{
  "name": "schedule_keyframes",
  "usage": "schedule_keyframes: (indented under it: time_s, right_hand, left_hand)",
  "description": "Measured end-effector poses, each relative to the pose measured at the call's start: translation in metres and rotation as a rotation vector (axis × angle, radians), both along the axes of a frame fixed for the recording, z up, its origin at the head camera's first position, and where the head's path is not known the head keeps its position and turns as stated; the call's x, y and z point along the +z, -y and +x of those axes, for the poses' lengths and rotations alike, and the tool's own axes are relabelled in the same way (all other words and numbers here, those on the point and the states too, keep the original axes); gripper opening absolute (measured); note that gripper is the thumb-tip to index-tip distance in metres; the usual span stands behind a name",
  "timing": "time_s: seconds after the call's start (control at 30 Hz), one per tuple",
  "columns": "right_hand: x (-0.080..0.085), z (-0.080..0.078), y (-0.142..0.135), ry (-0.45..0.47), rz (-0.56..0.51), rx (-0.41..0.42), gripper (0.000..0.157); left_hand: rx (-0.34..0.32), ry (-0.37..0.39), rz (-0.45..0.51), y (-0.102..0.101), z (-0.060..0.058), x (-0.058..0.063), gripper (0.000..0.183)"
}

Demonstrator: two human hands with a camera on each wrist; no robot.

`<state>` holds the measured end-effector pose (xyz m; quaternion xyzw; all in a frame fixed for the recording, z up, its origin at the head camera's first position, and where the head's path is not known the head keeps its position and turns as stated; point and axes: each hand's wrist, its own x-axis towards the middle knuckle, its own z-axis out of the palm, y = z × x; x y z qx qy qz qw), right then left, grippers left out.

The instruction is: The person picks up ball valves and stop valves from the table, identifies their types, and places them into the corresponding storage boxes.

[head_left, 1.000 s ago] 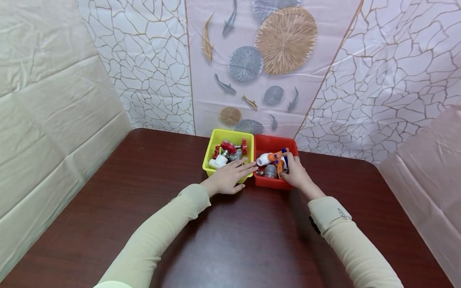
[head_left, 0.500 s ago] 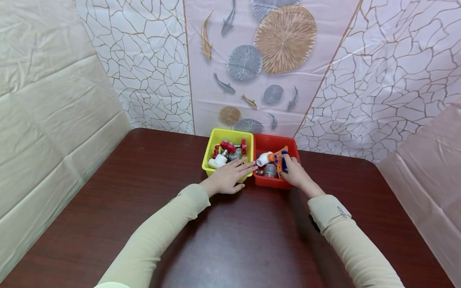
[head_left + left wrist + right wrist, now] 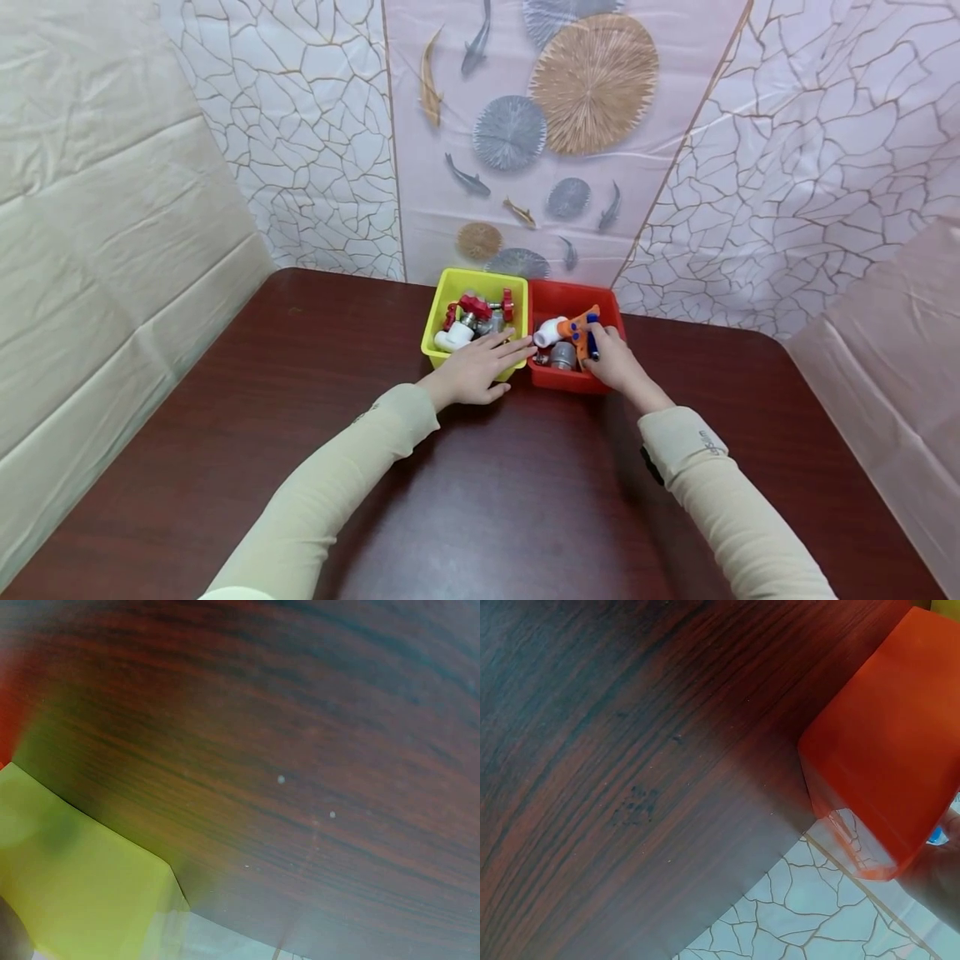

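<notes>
In the head view, my right hand (image 3: 617, 360) reaches over the right side of a red bin (image 3: 573, 381). Its curled fingers and thumb grip a blue-handled valve (image 3: 594, 337), mostly hidden by the hand. Orange-handled valve parts (image 3: 579, 327) lie against it, beside a white pipe fitting (image 3: 549, 332) and a grey fitting (image 3: 562, 356). My left hand (image 3: 476, 371) rests with spread, straight fingers on the front right rim of a yellow bin (image 3: 429, 333). That bin holds red-knobbed valves (image 3: 476, 305) and a white elbow fitting (image 3: 454, 337).
Both bins stand side by side at the back of a dark brown table (image 3: 480, 517). A patterned cloth (image 3: 517, 208) hangs just behind them. The right wrist view shows the red bin's outer wall (image 3: 892, 735); the left wrist view shows the yellow bin's wall (image 3: 90, 877).
Inside the red bin, the blue handle and orange handles have shifted and turned under my right fingers since a second ago. My left hand stays put.
</notes>
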<state>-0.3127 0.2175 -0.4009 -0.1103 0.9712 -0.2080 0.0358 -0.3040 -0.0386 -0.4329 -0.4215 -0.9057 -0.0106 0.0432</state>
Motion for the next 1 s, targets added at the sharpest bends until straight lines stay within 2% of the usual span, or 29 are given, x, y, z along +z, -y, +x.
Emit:
schedule_keyframes:
  time_s: [0.37,0.87,1.0]
  right_hand:
    - [-0.0010,-0.0018,0.0022,0.044,0.015,-0.024,0.058]
    - [0.0025,-0.0007,-0.0007,0.025,0.018,-0.020,0.058]
    - [0.0025,0.0009,0.0000,0.011,0.026,-0.001,0.055]
  left_hand:
    - [-0.005,-0.002,0.010,0.0003,0.0008,-0.0003,0.070]
    - [-0.017,-0.018,0.019,-0.0027,-0.0004,0.0013,0.070]
    - [-0.016,0.002,0.018,-0.0005,0.0012,0.0010,0.071]
